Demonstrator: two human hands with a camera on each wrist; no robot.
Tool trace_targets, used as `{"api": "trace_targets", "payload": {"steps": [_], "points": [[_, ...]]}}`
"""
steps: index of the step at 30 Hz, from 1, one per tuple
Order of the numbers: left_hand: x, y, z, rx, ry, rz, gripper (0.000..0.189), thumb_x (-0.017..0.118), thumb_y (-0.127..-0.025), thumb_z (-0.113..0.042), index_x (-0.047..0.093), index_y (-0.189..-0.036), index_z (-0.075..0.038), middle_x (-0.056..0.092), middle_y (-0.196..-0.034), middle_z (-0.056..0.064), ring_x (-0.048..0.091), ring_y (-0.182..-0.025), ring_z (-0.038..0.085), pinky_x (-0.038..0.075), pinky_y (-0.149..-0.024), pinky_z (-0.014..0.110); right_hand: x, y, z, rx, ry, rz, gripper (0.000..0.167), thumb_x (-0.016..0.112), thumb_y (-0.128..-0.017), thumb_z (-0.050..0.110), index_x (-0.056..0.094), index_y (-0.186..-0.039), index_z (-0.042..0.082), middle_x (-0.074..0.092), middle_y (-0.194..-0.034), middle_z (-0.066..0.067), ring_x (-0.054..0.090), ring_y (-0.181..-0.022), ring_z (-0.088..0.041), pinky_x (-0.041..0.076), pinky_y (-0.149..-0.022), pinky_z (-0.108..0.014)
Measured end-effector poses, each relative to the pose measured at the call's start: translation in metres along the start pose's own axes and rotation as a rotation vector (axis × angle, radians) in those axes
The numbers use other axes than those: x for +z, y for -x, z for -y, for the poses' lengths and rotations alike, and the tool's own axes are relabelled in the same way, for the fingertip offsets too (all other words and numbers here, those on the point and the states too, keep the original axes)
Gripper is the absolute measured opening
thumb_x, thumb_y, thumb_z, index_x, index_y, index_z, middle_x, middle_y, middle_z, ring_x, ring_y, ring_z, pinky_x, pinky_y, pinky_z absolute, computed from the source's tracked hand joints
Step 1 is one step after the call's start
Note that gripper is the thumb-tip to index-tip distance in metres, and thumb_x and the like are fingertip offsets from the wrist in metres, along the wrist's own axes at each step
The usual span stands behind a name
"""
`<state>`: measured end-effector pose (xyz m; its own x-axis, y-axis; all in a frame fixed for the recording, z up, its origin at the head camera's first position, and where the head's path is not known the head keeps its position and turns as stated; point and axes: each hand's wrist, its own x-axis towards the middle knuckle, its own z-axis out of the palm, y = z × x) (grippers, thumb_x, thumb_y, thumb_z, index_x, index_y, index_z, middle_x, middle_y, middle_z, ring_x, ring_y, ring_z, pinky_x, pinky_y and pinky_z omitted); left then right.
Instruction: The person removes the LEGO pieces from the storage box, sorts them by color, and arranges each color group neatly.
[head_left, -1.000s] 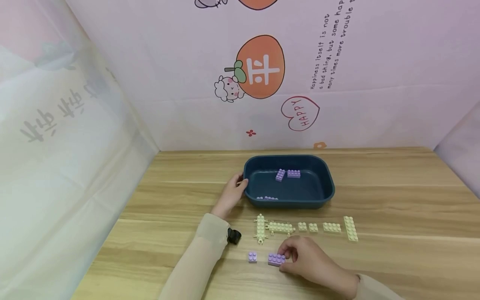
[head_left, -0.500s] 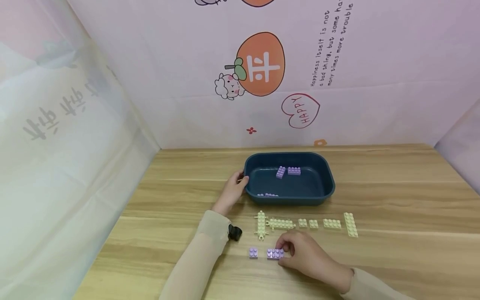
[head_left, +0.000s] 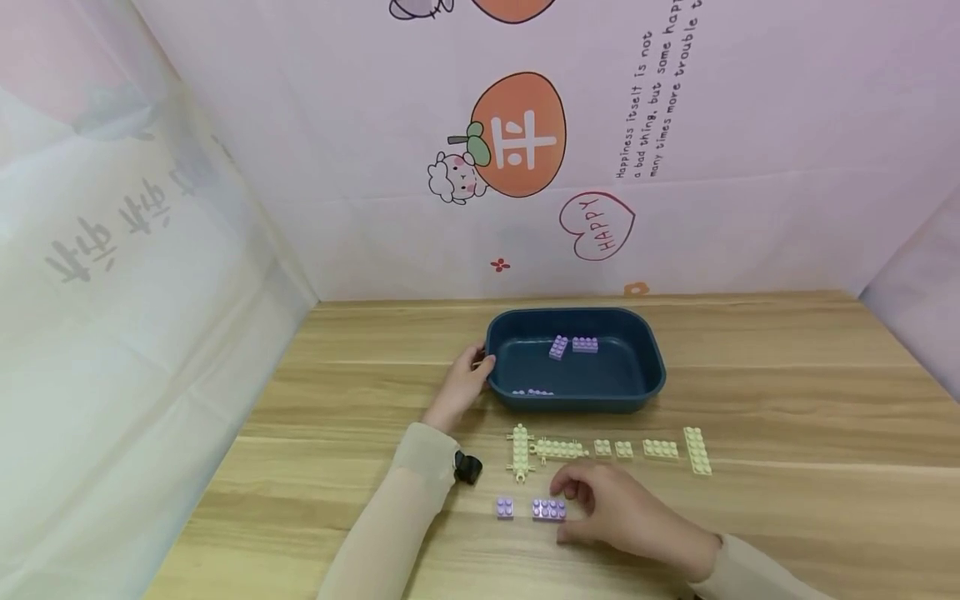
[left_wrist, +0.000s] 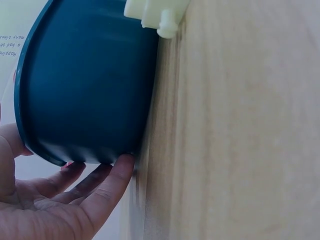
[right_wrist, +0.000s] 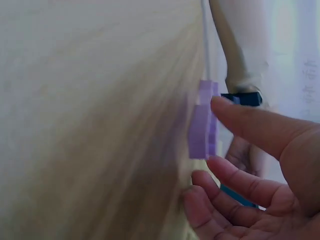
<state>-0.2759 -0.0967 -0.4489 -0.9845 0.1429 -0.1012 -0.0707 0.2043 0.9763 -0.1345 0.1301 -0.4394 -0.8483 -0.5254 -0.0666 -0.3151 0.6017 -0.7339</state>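
My left hand (head_left: pixel 461 387) holds the dark blue plastic basin (head_left: pixel 577 407) by its left end. In the left wrist view its fingertips (left_wrist: pixel 122 162) rest on the basin's outer wall, with the thumb at the rim. My right hand (head_left: pixel 626 517) is beside a purple eight-stud building brick (head_left: pixel 549 510) on the table, thumb and index finger spread apart at its right end. The right wrist view has this brick (right_wrist: pixel 200 132) between the spread thumb and finger, not pinched. A smaller purple four-stud brick (head_left: pixel 505 508) lies to its left.
Pale yellow pieces lie in a row before the basin: two plates with side pegs (head_left: pixel 521 452), two small square plates (head_left: pixel 602 447), an eight-stud plate (head_left: pixel 661 449) and a longer plate (head_left: pixel 697 451). Purple bricks (head_left: pixel 585 344) lie inside the basin. A printed cloth (head_left: pixel 375 208) hangs behind the table.
My right hand has let go of the eight-stud brick, its thumb and finger now off it. The brick has shifted slightly left. My left hand stays at the basin.
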Motion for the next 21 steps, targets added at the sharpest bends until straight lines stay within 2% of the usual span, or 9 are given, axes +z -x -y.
{"api": "trace_targets", "payload": {"steps": [4,10,15,18,21], "points": [[0.0,0.0,0.0,0.004,0.001,0.003,0.044,0.044,-0.104,-0.018,0.039,-0.146,-0.003,0.047,-0.141,0.018,0.054,-0.123,0.031,0.052,-0.095,0.038,-0.01,0.001,0.003,0.014,-0.02,-0.018,0.042,0.082,-0.073,0.042,0.068,-0.102,0.014,0.063,-0.091,0.006,0.055,-0.082,-0.008,0.05,-0.07,-0.024],[-0.001,-0.002,0.003,0.006,0.01,0.012,0.045,0.044,-0.104,-0.018,0.039,-0.145,-0.002,0.047,-0.142,0.019,0.052,-0.124,0.033,0.052,-0.095,0.039,-0.025,0.0,0.008,-0.028,-0.092,-0.123,0.041,0.079,-0.08,0.03,0.067,-0.106,0.002,0.066,-0.088,-0.002,0.061,-0.08,-0.011,0.055,-0.069,-0.024],[-0.001,-0.003,0.004,0.008,0.008,0.016,0.045,0.044,-0.104,-0.017,0.039,-0.145,-0.002,0.047,-0.142,0.02,0.051,-0.125,0.033,0.051,-0.096,0.04,-0.037,-0.003,0.01,0.001,-0.099,-0.232,0.04,0.08,-0.08,0.026,0.068,-0.109,0.002,0.067,-0.092,-0.004,0.061,-0.081,-0.01,0.056,-0.069,-0.023],[-0.001,-0.003,0.004,0.002,0.004,0.011,0.045,0.044,-0.104,-0.018,0.039,-0.145,-0.003,0.047,-0.142,0.019,0.052,-0.125,0.032,0.051,-0.097,0.04,-0.046,-0.006,0.009,0.016,-0.127,-0.26,0.038,0.079,-0.081,0.025,0.068,-0.109,0.003,0.068,-0.092,-0.004,0.061,-0.081,-0.007,0.056,-0.07,-0.023],[-0.001,-0.002,0.003,0.004,-0.003,0.006,0.045,0.044,-0.104,-0.018,0.039,-0.145,-0.002,0.047,-0.142,0.019,0.053,-0.124,0.032,0.052,-0.096,0.039,-0.057,-0.009,0.006,0.001,-0.202,-0.266,0.035,0.076,-0.084,0.023,0.067,-0.111,0.002,0.068,-0.093,-0.005,0.063,-0.082,-0.007,0.056,-0.071,-0.024]]}}
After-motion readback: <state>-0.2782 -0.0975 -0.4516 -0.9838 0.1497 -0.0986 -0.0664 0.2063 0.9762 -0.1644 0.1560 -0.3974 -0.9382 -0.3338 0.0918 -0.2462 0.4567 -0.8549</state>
